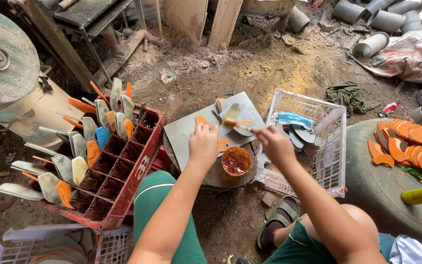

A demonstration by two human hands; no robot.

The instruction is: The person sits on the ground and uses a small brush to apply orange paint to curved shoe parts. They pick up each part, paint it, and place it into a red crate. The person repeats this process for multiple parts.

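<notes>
the left hand (202, 145) is lying nearest, fingers together and pressing down on a small orange piece (202, 121) on the grey board (184, 134). the right hand (273, 142) is pinching a brush (239, 125), fingers clamped on its handle, bristles touching a curved grey blade piece (232, 113) on the same board. the small bowl of orange paint (236, 161) is sitting just beside the board's near edge, between both wrists; a wrist swing could be tipping it. the white crate (335, 142) of stacked pieces is standing to the right, the red crate (123, 171) with drying blades to the left; wet paint could be smearing if pieces are touching.
</notes>
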